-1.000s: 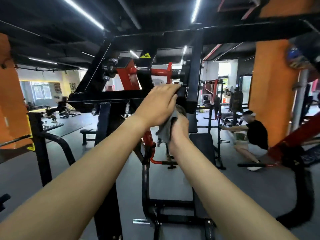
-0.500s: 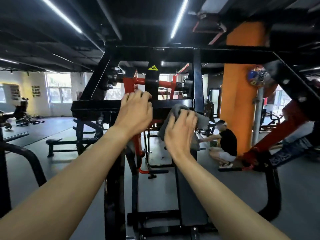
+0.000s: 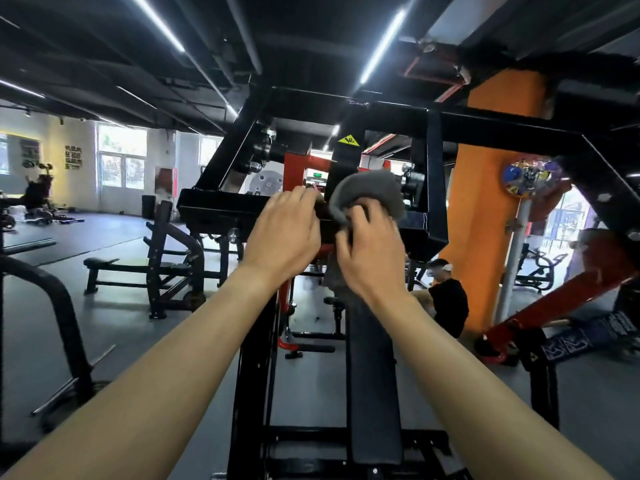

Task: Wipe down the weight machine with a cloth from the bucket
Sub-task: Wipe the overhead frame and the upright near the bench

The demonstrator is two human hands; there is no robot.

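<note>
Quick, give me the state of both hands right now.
Left hand: on the machine's black crossbar; whether it grips cannot be told.
Right hand: closed on the grey cloth.

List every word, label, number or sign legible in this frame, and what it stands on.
No text reads as words.
Yellow warning triangle on the weight machine: pictogram only, no lettering.
Wall lettering, far left: too blurred.
Green sign behind the machine: too small.
Round colourful sign on the pole: blurred.
Print on the dark pad, lower right: blurred.
</note>
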